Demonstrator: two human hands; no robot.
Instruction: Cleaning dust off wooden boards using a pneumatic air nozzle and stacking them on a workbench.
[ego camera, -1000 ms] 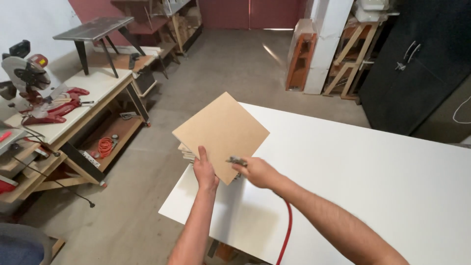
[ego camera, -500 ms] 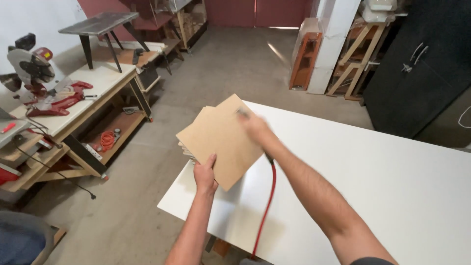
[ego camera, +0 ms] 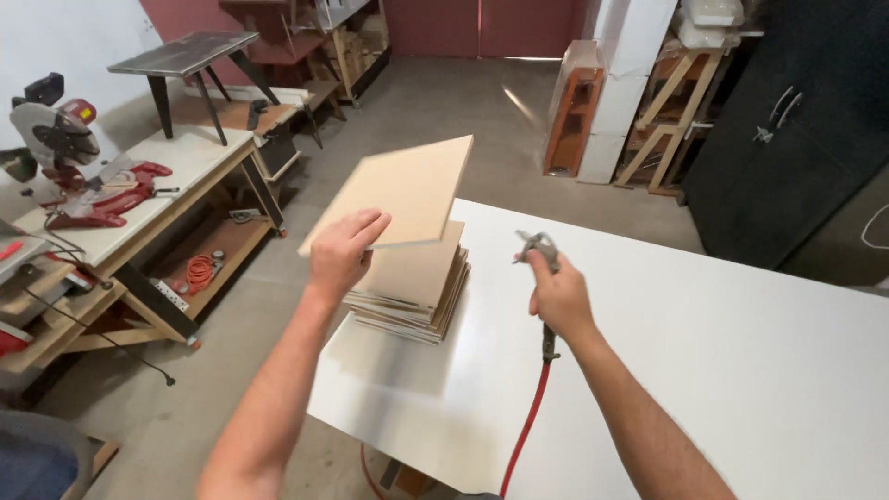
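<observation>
- One broad white table [ego camera: 704,370] is filling the right half of my view, bearing everything I am working with.
- A long workbench [ego camera: 139,213] is standing well to my left across the bare floor, carrying a red mitre saw [ego camera: 69,171], with a coiled orange cord [ego camera: 197,273] lying on its lower shelf.
- A black cabinet [ego camera: 787,139] is standing beyond the table's far right edge.
- A stack of square boards [ego camera: 417,287] is sitting near the table's left corner.
- My left hand [ego camera: 344,250] is pinching one tan board [ego camera: 398,190] by its near edge, thumb under and fingers over, holding it tilted above the stack and hiding part of the stack.
- My right hand [ego camera: 558,296] is wrapping closed around an air blow gun [ego camera: 539,248], nozzle pointing towards the boards.
- Its red hose [ego camera: 528,426] is trailing down over the table's near edge.
</observation>
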